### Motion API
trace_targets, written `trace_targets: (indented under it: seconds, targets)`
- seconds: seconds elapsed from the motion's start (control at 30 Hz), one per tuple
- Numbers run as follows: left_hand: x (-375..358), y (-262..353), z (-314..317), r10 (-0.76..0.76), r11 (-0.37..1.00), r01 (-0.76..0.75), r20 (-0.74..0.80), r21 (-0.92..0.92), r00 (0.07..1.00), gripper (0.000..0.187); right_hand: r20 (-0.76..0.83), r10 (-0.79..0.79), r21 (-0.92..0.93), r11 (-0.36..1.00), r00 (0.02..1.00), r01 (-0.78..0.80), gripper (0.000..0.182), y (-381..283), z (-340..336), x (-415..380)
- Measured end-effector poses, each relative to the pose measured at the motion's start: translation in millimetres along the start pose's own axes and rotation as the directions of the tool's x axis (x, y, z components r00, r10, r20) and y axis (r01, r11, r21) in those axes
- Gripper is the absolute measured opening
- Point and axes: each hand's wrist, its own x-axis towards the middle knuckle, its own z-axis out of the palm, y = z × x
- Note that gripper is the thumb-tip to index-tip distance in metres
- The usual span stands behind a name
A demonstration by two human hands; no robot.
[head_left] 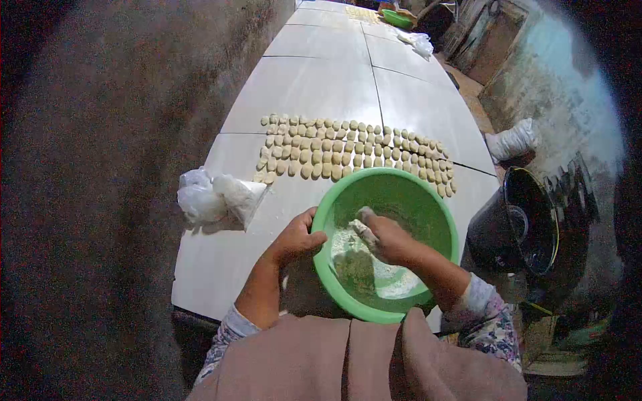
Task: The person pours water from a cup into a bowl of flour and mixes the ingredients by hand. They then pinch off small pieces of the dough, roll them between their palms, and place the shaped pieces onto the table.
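Observation:
A green bowl (324,267) rests at the near edge of the white tabletop, with white flour (398,284) spread over its inside. My left hand (297,237) grips the bowl's left rim, thumb over the edge. Inside the bowl, my right hand (381,235) has its fingers bent together and coated with flour; what they hold, if anything, is hidden. Beyond the bowl lie several rows of small oval dough pieces (326,145).
On the table's left side stands a plastic bag of white powder (239,195) beside a crumpled clear bag (198,195). A black bucket (491,230) is at the right. At the far end are another green bowl (398,19) and a plastic bag (421,45).

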Motion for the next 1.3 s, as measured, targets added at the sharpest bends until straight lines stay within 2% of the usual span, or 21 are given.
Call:
trace_targets:
  seconds: [0.03, 0.07, 0.1, 0.17, 0.2, 0.23, 0.27, 0.37, 0.4, 0.5, 0.53, 0.57, 0.63, 0.67, 0.7, 0.8, 0.97, 1.17, 1.23, 1.27, 1.3]
  targets:
    - [-1, 2, 0, 0.004, 1.0, -0.003, -0.028, 0.025, 1.0, 0.06, -0.069, -0.132, 0.252, 0.957, 0.989, 0.146, 0.047, 6, 2, -2]
    - [-1, 3, 0, 0.007, 1.0, -0.006, -0.03, 0.025, 1.0, 0.06, 0.192, -0.067, 0.25, 0.968, 0.979, 0.017, 0.055, 14, -4, -2]
    - [-2, 3, -1, 0.01, 0.999, -0.009, -0.025, 0.032, 1.0, 0.059, 0.449, 0.022, 0.585, 0.749, 0.893, -0.312, 0.053, -3, -24, 0]
    - [-2, -1, 0, 0.009, 0.999, -0.009, -0.016, 0.036, 1.0, 0.059, 0.501, 0.116, 0.657, 0.594, 0.857, -0.464, 0.049, -21, -50, -1]
    - [0, -5, 0, 0.026, 0.999, -0.026, -0.006, -0.029, 1.0, 0.057, 0.501, 0.117, 0.658, 0.591, 0.858, -0.466, 0.049, -15, -43, 0]
    - [0, 1, 3, 0.045, 0.995, -0.044, 0.004, -0.093, 0.999, 0.056, 0.313, 0.024, 0.524, 0.829, 0.95, -0.194, 0.047, -4, -31, 4]
    - [-3, 10, 5, -0.017, 0.999, 0.019, -0.034, 0.047, 0.999, 0.054, 0.147, -0.131, 0.287, 0.954, 0.98, 0.085, 0.047, 4, -21, 5]
    - [-4, 8, 6, 0.013, 0.999, -0.014, -0.031, -0.031, 0.999, 0.052, 0.065, -0.266, -0.194, 0.942, 0.962, 0.274, 0.057, -8, 18, -9]
    - [-5, 13, 8, -0.021, 1.0, 0.02, -0.039, -0.017, 0.999, 0.051, 0.067, -0.227, -0.093, 0.968, 0.972, 0.233, 0.049, -15, 25, -9]
    - [-5, 5, 5, 0.019, 0.997, -0.018, 0.005, -0.077, 1.0, 0.052, 0.211, -0.196, -0.109, 0.969, 0.958, 0.223, 0.04, -27, 18, -6]
    - [-3, 3, 3, -0.048, 0.999, 0.048, -0.014, -0.019, 0.999, 0.053, 0.249, -0.093, -0.136, 0.982, 0.964, 0.13, 0.034, -34, 10, -2]
    - [-2, 3, 1, -0.046, 0.999, 0.046, -0.015, -0.019, 0.999, 0.053, 0.249, -0.094, -0.138, 0.982, 0.964, 0.131, 0.034, -29, 10, -1]
    - [-2, 4, 1, 0.062, 0.998, -0.062, 0.023, -0.003, 0.998, 0.055, -0.02, -0.358, -0.218, 0.913, 0.934, 0.345, 0.029, -22, 7, 2]
    - [-4, 6, 2, 0.062, 0.998, -0.062, 0.021, -0.005, 0.998, 0.055, -0.038, -0.242, -0.091, 0.967, 0.97, 0.237, 0.021, -21, 6, 2]
    - [-6, 10, 4, 0.034, 0.999, -0.034, 0.007, -0.021, 0.999, 0.055, -0.037, -0.242, -0.091, 0.967, 0.97, 0.238, 0.021, -21, 5, 2]
    - [-3, 6, 2, 0.008, 0.998, -0.008, 0.009, -0.055, 1.0, 0.056, -0.042, -0.075, -0.307, 0.95, 0.996, 0.058, 0.016, -25, -3, 2]
    - [-5, 10, 6, -0.011, 0.998, 0.01, -0.018, -0.062, 1.0, 0.056, 0.077, -0.089, -0.455, 0.883, 0.993, 0.114, 0.013, -25, -15, 1]
    - [-4, 10, 5, -0.024, 0.997, 0.021, -0.041, -0.073, 0.999, 0.051, 0.154, -0.041, -0.416, 0.904, 0.987, 0.102, 0.028, -1, -1, -8]
    - [-2, 4, 2, -0.019, 1.0, 0.019, -0.037, 0.0, 0.999, 0.052, 0.045, -0.027, -0.358, 0.933, 0.999, 0.041, 0.047, -8, -8, -15]
    - [-2, 1, 1, -0.022, 1.0, 0.022, -0.039, -0.001, 0.999, 0.052, 0.064, -0.003, -0.27, 0.963, 0.998, 0.02, 0.059, -13, -13, -17]
    - [-3, 1, 3, 0.005, 1.0, -0.006, -0.041, -0.02, 0.999, 0.052, 0.066, 0.0, -0.269, 0.963, 0.998, 0.018, 0.059, -16, -8, -18]
